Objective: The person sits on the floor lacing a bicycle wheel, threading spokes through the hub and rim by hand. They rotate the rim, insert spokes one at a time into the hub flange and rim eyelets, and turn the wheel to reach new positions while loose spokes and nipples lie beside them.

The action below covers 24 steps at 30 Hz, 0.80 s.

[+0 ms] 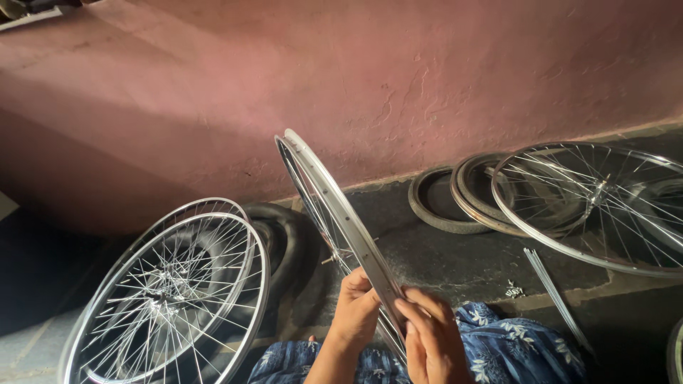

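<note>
A silver bicycle wheel rim (334,203) stands upright on edge in front of me, seen almost edge-on, with thin spokes and a hub behind it. My left hand (353,313) grips the rim's lower part from the left side. My right hand (430,338) pinches the rim's outer edge from the right, fingers closed on the metal. Both hands rest above my lap, which is covered by blue flowered cloth (512,348).
Two spoked wheels (171,291) lean against black tyres (284,242) at the left. At the right, a spoked wheel (605,206) lies over bare rims and a tyre (434,203). Loose spokes (555,291) lie on the dark floor. A pink wall (356,78) rises behind.
</note>
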### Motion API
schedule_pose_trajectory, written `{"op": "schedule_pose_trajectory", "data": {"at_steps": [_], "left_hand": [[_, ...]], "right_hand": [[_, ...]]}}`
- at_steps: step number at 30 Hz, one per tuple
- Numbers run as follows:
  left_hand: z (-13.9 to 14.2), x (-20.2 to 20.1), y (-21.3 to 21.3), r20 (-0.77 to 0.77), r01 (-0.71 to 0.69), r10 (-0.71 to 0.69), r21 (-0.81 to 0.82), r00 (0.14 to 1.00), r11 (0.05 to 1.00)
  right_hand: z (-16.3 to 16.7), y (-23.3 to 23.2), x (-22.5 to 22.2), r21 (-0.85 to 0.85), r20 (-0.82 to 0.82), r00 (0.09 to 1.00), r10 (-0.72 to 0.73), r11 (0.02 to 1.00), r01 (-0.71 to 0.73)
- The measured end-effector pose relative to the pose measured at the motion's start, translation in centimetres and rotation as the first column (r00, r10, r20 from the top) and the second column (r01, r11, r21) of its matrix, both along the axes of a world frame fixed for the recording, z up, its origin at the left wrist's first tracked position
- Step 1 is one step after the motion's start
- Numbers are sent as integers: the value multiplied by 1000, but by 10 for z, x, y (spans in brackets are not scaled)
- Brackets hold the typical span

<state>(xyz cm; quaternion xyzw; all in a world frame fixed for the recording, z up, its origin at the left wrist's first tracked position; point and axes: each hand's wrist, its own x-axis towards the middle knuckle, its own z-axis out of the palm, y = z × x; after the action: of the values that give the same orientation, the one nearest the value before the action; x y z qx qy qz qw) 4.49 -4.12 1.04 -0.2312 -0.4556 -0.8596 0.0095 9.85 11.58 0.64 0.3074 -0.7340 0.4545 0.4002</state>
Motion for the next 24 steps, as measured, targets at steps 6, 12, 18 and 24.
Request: {"op": "schedule_pose_trajectory", "data": {"at_steps": [6,12,18,24], "left_hand": [[9,8,3,-23,-117,115,-128,993,985],[6,12,4,65,-94,90,70,994,993],[-11,0,0,-20,-83,86,121,996,989],[-3,8,2,10,-79,79,-16,997,997]], "right_hand": [[-43,-4,8,-184,5,999,39,982,-37],[-75,6,5,-130,20,987,157,980,-153],[-92,6,3,-161,83,981,178,974,-163],[-101,6,4,-153,118,981,156,979,-137]]}}
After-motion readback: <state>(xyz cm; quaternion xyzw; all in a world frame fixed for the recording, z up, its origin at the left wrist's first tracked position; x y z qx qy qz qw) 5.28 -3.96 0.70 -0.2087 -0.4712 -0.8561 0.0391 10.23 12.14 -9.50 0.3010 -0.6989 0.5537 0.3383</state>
